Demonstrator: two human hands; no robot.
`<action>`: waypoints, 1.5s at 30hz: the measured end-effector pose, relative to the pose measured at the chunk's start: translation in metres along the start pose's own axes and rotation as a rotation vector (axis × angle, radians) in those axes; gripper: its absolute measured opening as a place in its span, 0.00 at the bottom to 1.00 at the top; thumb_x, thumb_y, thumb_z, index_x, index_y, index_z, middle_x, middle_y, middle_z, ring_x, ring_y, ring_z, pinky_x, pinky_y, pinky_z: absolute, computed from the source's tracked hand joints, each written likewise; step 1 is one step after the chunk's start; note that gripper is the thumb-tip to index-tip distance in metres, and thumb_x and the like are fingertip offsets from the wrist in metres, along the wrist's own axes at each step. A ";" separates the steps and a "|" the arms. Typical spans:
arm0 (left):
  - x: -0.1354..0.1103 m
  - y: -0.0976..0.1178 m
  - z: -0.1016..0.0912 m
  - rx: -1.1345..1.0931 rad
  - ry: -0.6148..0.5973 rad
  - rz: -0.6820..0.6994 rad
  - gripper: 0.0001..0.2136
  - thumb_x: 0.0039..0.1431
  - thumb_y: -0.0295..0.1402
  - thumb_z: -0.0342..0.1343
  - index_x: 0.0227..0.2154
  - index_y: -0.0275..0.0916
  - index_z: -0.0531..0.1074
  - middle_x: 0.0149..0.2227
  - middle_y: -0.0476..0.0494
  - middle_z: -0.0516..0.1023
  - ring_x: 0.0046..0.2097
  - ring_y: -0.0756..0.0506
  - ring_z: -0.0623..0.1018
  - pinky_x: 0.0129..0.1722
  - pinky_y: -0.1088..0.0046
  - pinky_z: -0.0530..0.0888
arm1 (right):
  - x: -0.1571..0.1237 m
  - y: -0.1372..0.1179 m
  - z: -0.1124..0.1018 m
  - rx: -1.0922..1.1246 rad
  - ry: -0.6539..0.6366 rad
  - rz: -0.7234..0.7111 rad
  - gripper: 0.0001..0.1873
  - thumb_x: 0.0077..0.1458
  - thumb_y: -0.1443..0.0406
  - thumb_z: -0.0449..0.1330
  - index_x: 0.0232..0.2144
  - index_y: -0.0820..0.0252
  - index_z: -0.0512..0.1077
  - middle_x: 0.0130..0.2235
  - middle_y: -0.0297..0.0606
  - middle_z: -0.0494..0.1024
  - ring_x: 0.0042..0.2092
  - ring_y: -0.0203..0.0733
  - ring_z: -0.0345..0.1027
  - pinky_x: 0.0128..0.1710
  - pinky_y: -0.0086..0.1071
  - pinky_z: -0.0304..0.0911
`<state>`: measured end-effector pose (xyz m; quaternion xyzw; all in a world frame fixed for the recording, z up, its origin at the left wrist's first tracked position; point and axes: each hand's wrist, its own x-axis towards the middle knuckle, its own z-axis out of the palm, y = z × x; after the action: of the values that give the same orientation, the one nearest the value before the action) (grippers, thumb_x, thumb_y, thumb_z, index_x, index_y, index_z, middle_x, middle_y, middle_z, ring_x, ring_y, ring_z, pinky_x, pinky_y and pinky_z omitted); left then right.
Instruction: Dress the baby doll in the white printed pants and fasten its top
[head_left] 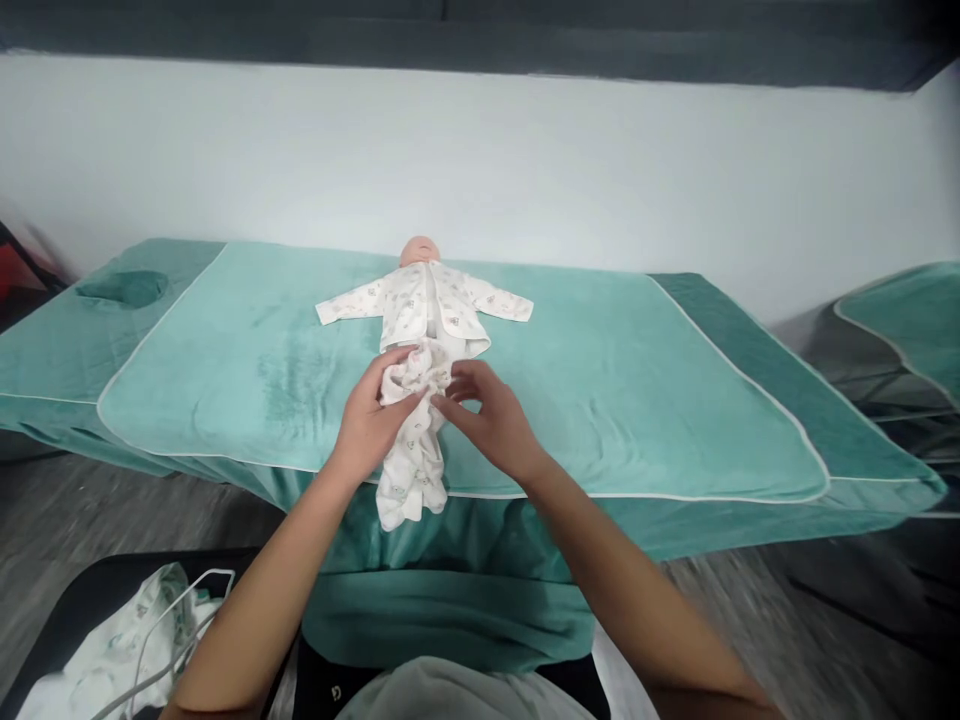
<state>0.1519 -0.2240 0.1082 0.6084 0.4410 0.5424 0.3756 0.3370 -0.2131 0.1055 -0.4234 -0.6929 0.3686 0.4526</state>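
Observation:
A baby doll (420,250) lies on its back on the green bed cover, its head toward the wall. It wears a white printed baby jacket (457,300) with both sleeves spread out and the front parted. Just below the jacket, my left hand (373,415) grips the bunched top of white printed baby pants (412,465). The fabric hangs down over the near edge of the bed. At the other side of the bunch, my right hand (491,415) pinches the cloth between thumb and fingers. The doll's lower body is hidden behind the pants and hands.
The padded bed (637,420) has a green cover with white piping and a face hole (124,288) at its left end. A white wall (525,160) stands behind. At lower left, printed cloth (127,640) and a white cable (169,610) lie on a black seat.

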 end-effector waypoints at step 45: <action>0.022 0.025 0.001 -0.308 -0.090 -0.204 0.22 0.53 0.45 0.70 0.47 0.40 0.77 0.46 0.42 0.84 0.46 0.39 0.83 0.45 0.63 0.80 | 0.055 -0.036 -0.011 0.456 -0.228 0.191 0.28 0.52 0.39 0.66 0.36 0.58 0.76 0.31 0.35 0.79 0.32 0.41 0.74 0.31 0.34 0.69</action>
<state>0.1566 -0.2117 0.1383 0.5197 0.3948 0.5348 0.5367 0.3259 -0.1740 0.1585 -0.3299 -0.5953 0.6014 0.4184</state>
